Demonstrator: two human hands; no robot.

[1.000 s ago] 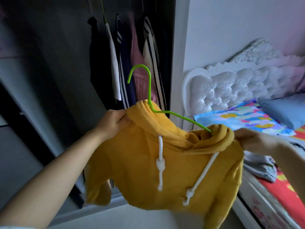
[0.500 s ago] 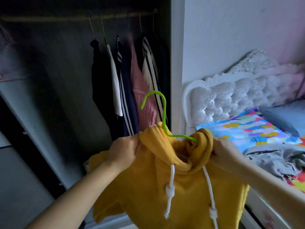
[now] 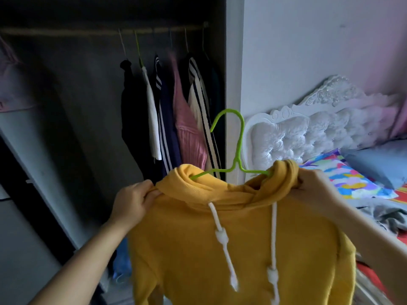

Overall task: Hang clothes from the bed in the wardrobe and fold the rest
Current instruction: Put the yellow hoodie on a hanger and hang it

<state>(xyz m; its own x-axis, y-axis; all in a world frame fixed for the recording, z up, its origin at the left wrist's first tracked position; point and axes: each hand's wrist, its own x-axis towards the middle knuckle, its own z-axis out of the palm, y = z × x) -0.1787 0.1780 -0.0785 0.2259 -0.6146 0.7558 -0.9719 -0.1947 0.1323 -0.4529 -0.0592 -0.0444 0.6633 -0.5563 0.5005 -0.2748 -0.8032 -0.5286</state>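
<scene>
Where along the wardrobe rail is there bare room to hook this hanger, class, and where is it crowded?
Free: the long stretch of dark wooden wardrobe rail left of the black hanging garment. Crowded: the rail's right end, where the black garment, the pink ribbed top and the cream striped jacket hang packed against the wardrobe's right wall. The green wire hanger carries the yellow hoodie.

A home bedroom: an open wardrobe (image 3: 110, 106) of hung clothes (image 3: 176, 111) beside a bed (image 3: 363, 186) (tufted white headboard (image 3: 308, 133)).

Bed (image 3: 372, 280): grey clothes (image 3: 383, 214), patterned pillow (image 3: 352, 179).
</scene>
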